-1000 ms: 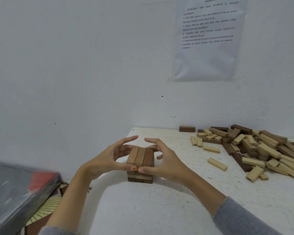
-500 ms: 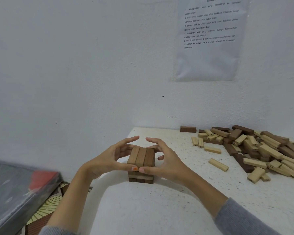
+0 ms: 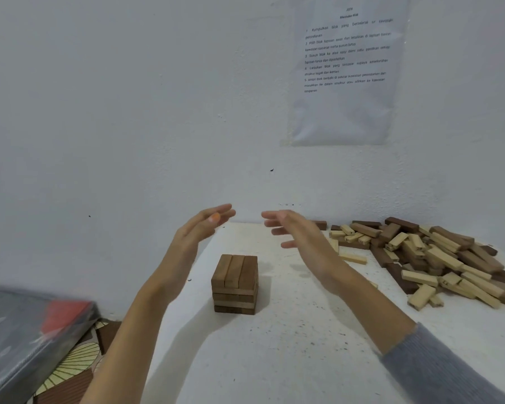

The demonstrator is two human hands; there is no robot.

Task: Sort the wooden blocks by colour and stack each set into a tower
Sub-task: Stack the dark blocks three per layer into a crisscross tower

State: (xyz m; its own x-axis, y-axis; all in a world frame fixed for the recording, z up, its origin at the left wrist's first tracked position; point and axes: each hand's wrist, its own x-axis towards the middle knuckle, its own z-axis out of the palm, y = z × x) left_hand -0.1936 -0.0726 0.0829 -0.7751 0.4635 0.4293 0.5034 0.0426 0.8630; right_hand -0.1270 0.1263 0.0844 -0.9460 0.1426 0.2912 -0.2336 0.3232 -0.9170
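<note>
Brown wood, head view: short brown tower (image 3: 235,284) stands on the white surface (image 3: 274,360) near its left edge; top layer is three blocks side by side, lower layers run crosswise; one lower layer looks paler, can't confirm the colour.

Left hand (image 3: 199,228) and right hand (image 3: 298,231) hover above and behind the tower, palms facing each other, clear of it; fingers (image 3: 219,212) of both are straight and released, holding nothing.

Mixed pile (image 3: 438,258) of dark and pale blocks lies unsorted at the right, well apart from the tower; one pale block (image 3: 353,258) lies loose between pile and tower; one dark block (image 3: 321,225) lies by the wall (image 3: 129,112).

Step, my read: the brown tower's current layer is complete and looks square; next is fetching more dark blocks. That calls for a reach right to the pile, picking dark ones only, then laying three crosswise to the top layer, edges flush; early days, most blocks are unsorted and there's no pale tower.

Writing: printed sheet (image 3: 344,71) on the wall, five numbered lines in Malay; legible bits: "Kumpulkan blok", "Susun blok ke atas satu demi satu", "Ambil blok berbaki"; header too blurred; no brands visible.

Grey sleeve (image 3: 438,368) on the right arm.
</note>
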